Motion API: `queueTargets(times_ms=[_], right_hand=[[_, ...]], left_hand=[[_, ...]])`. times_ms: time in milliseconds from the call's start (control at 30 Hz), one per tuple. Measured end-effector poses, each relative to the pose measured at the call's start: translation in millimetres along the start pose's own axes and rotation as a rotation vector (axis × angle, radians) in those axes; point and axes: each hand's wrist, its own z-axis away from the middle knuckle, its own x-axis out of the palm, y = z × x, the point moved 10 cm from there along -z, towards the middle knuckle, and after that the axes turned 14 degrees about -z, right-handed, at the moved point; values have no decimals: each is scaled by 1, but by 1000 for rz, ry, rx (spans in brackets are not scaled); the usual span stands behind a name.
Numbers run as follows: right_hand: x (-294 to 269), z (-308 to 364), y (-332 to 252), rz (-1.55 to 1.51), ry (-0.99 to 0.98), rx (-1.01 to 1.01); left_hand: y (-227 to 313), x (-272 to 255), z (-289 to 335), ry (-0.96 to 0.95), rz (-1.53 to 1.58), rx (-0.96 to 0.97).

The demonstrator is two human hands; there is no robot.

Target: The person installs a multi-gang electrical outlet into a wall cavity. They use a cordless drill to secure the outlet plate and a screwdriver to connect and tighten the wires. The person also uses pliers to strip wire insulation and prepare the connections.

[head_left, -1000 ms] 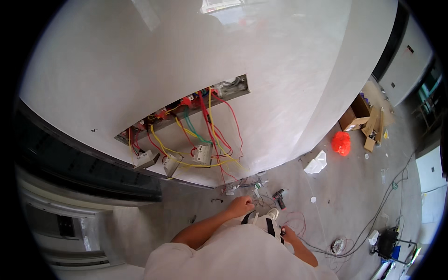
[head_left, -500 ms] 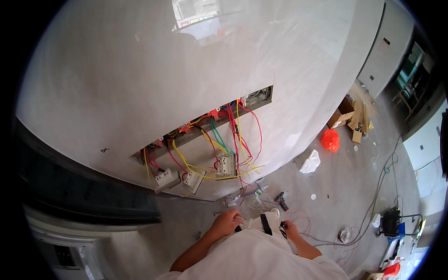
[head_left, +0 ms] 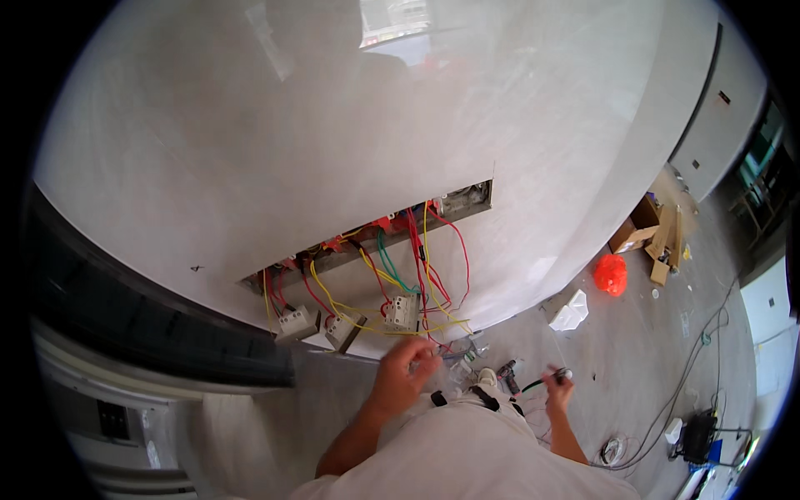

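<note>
My left hand (head_left: 406, 372) is raised just below the hanging wires, its fingers curled together; whether anything small is between them is hidden. Low on the right, my right hand (head_left: 558, 390) is closed around a slim dark-and-green tool (head_left: 533, 385), blurred, its kind unclear. From a long slot (head_left: 467, 200) cut in the pale wall come red, yellow and green wires (head_left: 462, 250). Three pale wired electrical modules hang from them: a left one (head_left: 293, 323), a middle one (head_left: 340, 332) and a right one (head_left: 402, 313), the closest to my left hand.
A cordless drill (head_left: 507, 375) lies on the floor by my shoe (head_left: 487, 377). Farther right are a white angular piece (head_left: 569, 311), an orange-red bag (head_left: 611, 275) and an open cardboard box (head_left: 635, 227). Grey cables (head_left: 687, 375) cross the floor toward a black-framed item (head_left: 698, 435).
My left hand has risen from my waist toward the modules. My right hand has moved outward from my waist, and the slim tool now shows in it. The view has shifted slightly.
</note>
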Motion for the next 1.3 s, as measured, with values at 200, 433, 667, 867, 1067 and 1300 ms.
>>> queueTargets(times_ms=[200,433,667,867,1067,1300], right_hand=[[87,-91,-147,-1305,-298,188],[228,-18,-201,-381,-822,328],[347,7,-272,5,-862,-400],[367,30,-295,44,-793,-789],[376,37,-276,92,-879,-583],[392,47,-263,141,-967,-497]], left_hand=[[9,-8,-48,300,-137,-167],[-13,9,-77,427,-63,-245],[-14,7,-74,372,405,-338],[-9,-12,-56,349,760,-308],[-11,3,-59,318,1037,-393],[-26,43,-86,185,931,-366]])
